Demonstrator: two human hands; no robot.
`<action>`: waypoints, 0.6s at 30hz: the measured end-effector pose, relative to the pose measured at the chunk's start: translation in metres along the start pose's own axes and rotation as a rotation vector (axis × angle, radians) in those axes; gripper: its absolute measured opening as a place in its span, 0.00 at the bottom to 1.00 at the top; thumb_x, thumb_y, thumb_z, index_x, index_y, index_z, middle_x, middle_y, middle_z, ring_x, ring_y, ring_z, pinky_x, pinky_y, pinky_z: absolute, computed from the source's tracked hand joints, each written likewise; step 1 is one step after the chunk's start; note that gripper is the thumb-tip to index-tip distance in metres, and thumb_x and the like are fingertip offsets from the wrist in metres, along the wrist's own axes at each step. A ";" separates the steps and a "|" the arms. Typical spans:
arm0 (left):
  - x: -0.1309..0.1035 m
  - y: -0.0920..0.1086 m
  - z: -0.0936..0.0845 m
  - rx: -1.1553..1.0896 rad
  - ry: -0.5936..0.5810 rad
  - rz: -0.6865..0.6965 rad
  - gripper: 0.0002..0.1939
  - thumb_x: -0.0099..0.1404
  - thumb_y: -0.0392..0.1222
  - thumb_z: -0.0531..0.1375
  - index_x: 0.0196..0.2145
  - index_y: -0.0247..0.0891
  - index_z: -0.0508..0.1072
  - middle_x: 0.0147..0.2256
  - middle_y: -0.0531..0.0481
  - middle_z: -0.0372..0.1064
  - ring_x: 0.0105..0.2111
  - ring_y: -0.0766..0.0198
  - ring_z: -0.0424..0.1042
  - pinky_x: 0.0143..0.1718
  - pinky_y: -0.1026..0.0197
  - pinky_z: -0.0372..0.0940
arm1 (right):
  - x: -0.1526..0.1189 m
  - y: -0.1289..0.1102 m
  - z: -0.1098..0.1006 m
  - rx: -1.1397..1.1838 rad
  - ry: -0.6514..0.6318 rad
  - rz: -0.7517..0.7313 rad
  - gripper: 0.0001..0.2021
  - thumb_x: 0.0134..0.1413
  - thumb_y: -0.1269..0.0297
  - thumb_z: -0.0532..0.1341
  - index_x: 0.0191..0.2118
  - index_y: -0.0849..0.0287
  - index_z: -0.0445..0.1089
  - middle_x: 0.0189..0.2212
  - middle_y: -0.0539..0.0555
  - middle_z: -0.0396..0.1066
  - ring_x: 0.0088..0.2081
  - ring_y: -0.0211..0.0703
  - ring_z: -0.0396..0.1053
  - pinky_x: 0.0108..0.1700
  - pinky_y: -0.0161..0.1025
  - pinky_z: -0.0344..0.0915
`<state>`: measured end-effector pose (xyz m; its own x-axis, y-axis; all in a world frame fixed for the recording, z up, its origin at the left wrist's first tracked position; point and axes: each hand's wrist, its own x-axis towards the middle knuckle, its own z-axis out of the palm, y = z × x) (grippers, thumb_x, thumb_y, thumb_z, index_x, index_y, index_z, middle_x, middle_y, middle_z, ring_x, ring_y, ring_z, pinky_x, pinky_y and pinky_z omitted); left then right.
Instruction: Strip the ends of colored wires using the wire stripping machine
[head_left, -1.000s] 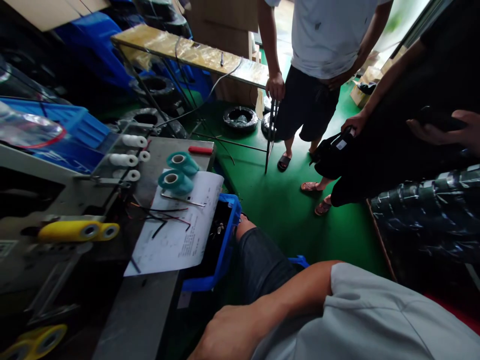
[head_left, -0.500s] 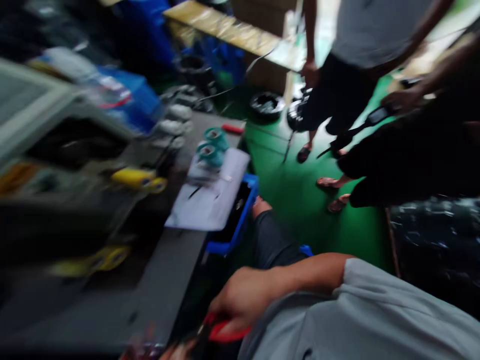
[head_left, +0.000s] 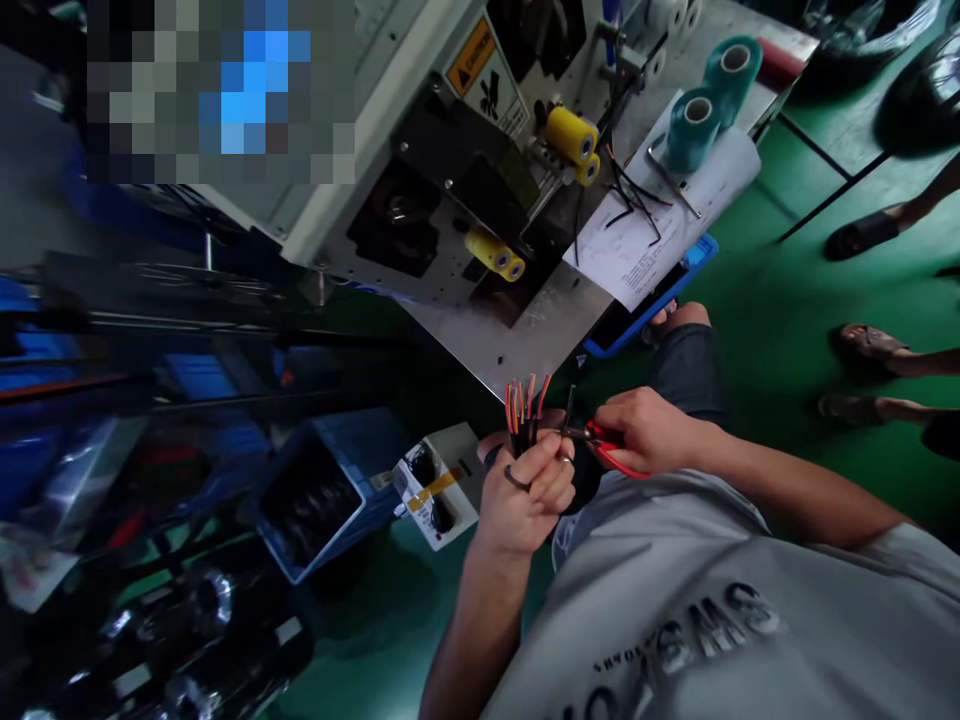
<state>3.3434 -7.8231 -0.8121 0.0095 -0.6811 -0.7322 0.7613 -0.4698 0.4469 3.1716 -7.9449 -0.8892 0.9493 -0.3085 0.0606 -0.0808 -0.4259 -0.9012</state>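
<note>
My left hand is closed around a bundle of thin cables whose red, orange and yellow wire ends stick up past the fingers. A single dark cable stands a little apart to the right of the bundle. In my right hand is a pair of red-handled cutters, with the fingers wrapped around the grips. The dark jaws of the cutters reach left to the cables just above my left fingers. Whether the jaws touch a cable I cannot tell.
Ahead stands a wire-processing machine with yellow rollers on a metal table. Papers, green tape rolls and cable offcuts lie there. Left are a blue crate and white box. Other people's feet are at right.
My view has swung left and down, bringing the machine, crate and both hands into frame. The cable bundle and the cutters now show clearly, where earlier they were blurred at the bottom edge.
</note>
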 end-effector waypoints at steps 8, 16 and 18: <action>0.000 0.004 -0.002 -0.038 -0.090 -0.025 0.12 0.66 0.43 0.71 0.31 0.32 0.78 0.14 0.66 0.42 0.15 0.76 0.33 0.14 0.71 0.41 | -0.001 -0.003 0.002 -0.045 0.023 0.035 0.18 0.72 0.51 0.55 0.32 0.58 0.66 0.25 0.51 0.65 0.27 0.39 0.56 0.33 0.39 0.50; 0.001 -0.002 0.013 0.137 0.155 0.189 0.15 0.61 0.48 0.75 0.31 0.33 0.79 0.13 0.64 0.49 0.14 0.76 0.43 0.16 0.71 0.44 | -0.001 -0.008 -0.001 -0.086 0.056 0.136 0.15 0.65 0.56 0.59 0.29 0.57 0.62 0.24 0.51 0.65 0.26 0.38 0.54 0.32 0.40 0.46; 0.002 -0.004 0.016 0.178 0.194 0.226 0.16 0.60 0.49 0.75 0.30 0.33 0.80 0.13 0.64 0.49 0.13 0.77 0.44 0.16 0.71 0.44 | 0.000 -0.008 -0.003 -0.099 0.040 0.151 0.14 0.64 0.57 0.60 0.29 0.57 0.62 0.24 0.51 0.66 0.26 0.38 0.54 0.32 0.40 0.45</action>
<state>3.3305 -7.8314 -0.8072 0.3009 -0.6679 -0.6807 0.6008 -0.4215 0.6792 3.1711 -7.9436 -0.8811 0.9115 -0.4078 -0.0538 -0.2531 -0.4530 -0.8548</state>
